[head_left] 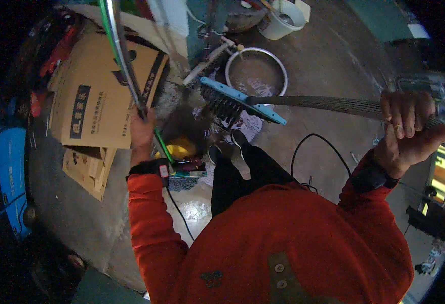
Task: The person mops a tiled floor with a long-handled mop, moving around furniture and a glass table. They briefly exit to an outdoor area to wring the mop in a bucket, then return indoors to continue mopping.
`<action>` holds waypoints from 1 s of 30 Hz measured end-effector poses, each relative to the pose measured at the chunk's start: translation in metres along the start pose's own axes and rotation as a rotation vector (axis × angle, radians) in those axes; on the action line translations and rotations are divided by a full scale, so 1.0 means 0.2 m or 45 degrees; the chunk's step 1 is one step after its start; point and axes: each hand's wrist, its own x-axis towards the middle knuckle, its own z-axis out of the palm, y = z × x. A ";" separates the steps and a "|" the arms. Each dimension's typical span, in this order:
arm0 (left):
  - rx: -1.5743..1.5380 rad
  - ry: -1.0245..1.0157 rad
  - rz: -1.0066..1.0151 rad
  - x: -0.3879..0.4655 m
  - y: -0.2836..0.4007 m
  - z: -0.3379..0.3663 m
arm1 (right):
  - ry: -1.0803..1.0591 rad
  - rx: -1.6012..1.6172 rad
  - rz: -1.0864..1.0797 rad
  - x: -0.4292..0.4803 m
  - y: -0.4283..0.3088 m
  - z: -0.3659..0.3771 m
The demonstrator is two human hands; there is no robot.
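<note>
My left hand (142, 127) is closed around a shiny metal pole (125, 68), beside the flattened cardboard. A green pole (163, 146) runs along it and shows below the hand, near a green-edged piece at floor level. On the right, my right hand (408, 121) grips a dark ribbed handle (328, 104). That handle leads left to a light-blue brush head (241, 99) with dark bristles, which is seen over a wet, foamy patch of floor (251, 127). A round metal hoop or basin rim (286, 74) lies just beyond the brush head.
Cardboard boxes (104, 98) stand at the left, with a blue object (11, 178) farther out. A white bucket (279, 32) and a pale pipe-like piece (207, 62) are ahead. A black cable (313, 135) loops over the floor at right. A yellow object (180, 151) is near my feet.
</note>
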 end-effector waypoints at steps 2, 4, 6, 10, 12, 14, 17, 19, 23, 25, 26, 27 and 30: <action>-0.021 -0.039 -0.040 -0.01 -0.05 0.02 | 0.075 -0.125 -0.030 -0.08 -0.05 -0.09; -0.021 -0.062 0.012 -0.04 -0.08 0.04 | 0.184 -0.285 -0.060 -0.16 -0.08 -0.19; 0.099 0.114 0.068 -0.11 -0.12 0.05 | 0.217 -0.407 -0.088 -0.23 -0.09 -0.29; 0.009 0.150 -0.267 -0.41 -0.32 0.04 | 0.521 -0.437 -0.127 -0.44 -0.06 -0.47; 0.164 -0.072 -0.500 -0.64 -0.48 0.06 | 0.744 -0.506 -0.063 -0.57 -0.05 -0.57; 0.341 -0.285 -0.632 -0.93 -0.67 0.14 | 0.804 -0.557 -0.010 -0.72 -0.04 -0.70; -1.276 -0.375 -0.818 -1.35 -0.80 0.39 | 0.868 -0.502 0.023 -0.97 -0.09 -0.88; 0.182 -0.870 -0.603 -1.51 -0.73 0.50 | 1.009 -0.496 -0.038 -1.15 -0.12 -0.98; 0.464 -1.215 -0.663 -1.48 -0.29 0.73 | 1.280 -0.423 -0.044 -1.48 -0.19 -1.12; 0.528 -1.234 -0.562 -1.33 -0.05 0.82 | 1.352 -0.479 -0.034 -1.65 -0.22 -1.21; 0.541 -1.152 -0.383 -1.27 0.05 0.94 | 1.344 -0.409 -0.065 -1.78 -0.20 -1.32; 0.517 -1.116 -0.320 -1.20 0.15 0.97 | 1.406 -0.476 -0.077 -1.89 -0.21 -1.35; 0.421 -1.037 -0.247 -0.97 0.34 1.09 | 1.651 -0.424 -0.067 -2.12 -0.16 -1.40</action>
